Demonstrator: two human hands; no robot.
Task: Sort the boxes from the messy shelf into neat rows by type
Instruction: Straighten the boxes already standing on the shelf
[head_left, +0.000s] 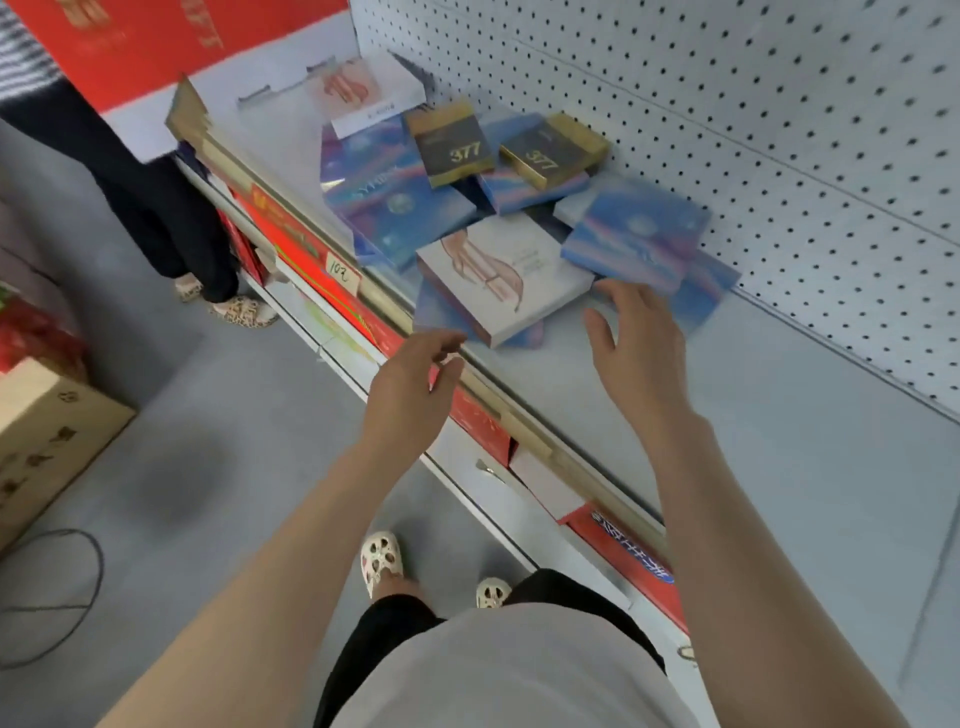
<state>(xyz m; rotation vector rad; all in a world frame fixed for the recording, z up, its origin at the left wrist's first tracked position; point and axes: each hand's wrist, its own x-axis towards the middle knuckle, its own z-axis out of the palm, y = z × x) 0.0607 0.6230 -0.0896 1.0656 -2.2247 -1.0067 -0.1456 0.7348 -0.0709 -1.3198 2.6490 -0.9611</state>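
Observation:
A messy heap of flat boxes lies on the grey shelf (753, 415). Two dark-and-gold boxes marked 377 (451, 143) (553, 149) sit on top at the back. Several blue boxes (636, 234) (384, 192) spread under and around them. A white box with a pink figure (501, 278) lies tilted at the front of the heap, and another white one (363, 91) lies at the far back. My left hand (415, 384) hovers over the shelf's front rail, fingers loosely curled, holding nothing. My right hand (634, 343) is spread just short of the white box and a blue box.
The pegboard back wall (727, 104) bounds the shelf. Red boxes (322, 270) fill the lower shelf. Another person's legs (171, 208) stand at the far left, near a cardboard carton (47, 436) and a cable on the floor.

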